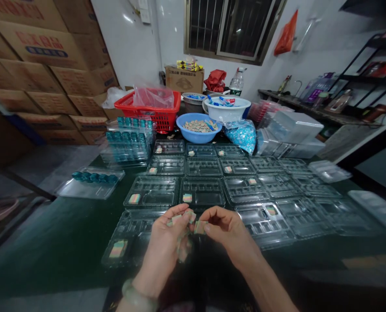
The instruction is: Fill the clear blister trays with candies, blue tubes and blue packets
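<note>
My left hand point(168, 238) is curled round several small pastel striped erasers point(182, 249), close to my body over the dark green table. My right hand point(227, 227) pinches one striped eraser point(199, 227) at its fingertips, touching the left hand's bunch. Just beyond them lie rows of clear plastic compartment trays point(202, 191). Several of those trays hold one striped eraser each, such as the piece point(134, 198) in the tray to the left and another point(118, 248) in the nearest left tray.
A blue bowl point(197, 135) of small pieces, a white bowl point(227, 113), a red basket point(154, 115) and a bag of blue bits point(243, 134) stand behind the trays. Stacked filled trays point(128, 141) sit at left. Cardboard cartons point(43, 65) line the left wall.
</note>
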`<control>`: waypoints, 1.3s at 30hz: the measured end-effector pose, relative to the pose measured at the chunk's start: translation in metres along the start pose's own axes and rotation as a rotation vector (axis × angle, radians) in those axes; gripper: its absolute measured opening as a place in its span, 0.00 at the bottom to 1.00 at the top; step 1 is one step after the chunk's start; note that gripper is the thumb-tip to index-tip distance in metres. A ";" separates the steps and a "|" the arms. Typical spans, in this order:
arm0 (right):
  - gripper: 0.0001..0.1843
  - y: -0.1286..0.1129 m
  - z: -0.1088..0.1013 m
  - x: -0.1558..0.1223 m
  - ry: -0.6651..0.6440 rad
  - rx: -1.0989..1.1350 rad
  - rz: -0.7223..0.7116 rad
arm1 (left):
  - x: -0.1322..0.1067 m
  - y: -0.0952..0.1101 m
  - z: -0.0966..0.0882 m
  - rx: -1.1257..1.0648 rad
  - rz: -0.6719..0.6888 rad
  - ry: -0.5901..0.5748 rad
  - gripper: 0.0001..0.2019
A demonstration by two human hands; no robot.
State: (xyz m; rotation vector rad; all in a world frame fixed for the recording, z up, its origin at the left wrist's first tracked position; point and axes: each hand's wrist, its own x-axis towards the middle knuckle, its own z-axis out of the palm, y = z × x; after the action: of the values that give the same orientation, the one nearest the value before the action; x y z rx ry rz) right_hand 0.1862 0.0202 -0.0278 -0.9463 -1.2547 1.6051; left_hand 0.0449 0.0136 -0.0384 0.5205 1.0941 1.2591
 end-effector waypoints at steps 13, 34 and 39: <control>0.06 0.012 0.015 0.005 0.203 -0.077 -0.122 | -0.004 -0.004 0.004 0.018 0.013 0.015 0.11; 0.08 0.006 -0.062 -0.013 0.363 -0.126 -0.106 | 0.007 0.005 -0.013 -0.018 -0.167 0.028 0.12; 0.09 -0.020 -0.145 -0.053 0.759 -0.167 -0.219 | 0.010 0.035 -0.042 -0.316 -0.192 0.023 0.04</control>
State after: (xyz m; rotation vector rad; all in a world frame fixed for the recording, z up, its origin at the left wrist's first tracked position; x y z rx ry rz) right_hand 0.3417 0.0190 -0.0351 -1.3070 -0.9100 0.8389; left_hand -0.0091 0.0234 -0.0316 0.1586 0.9180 1.2405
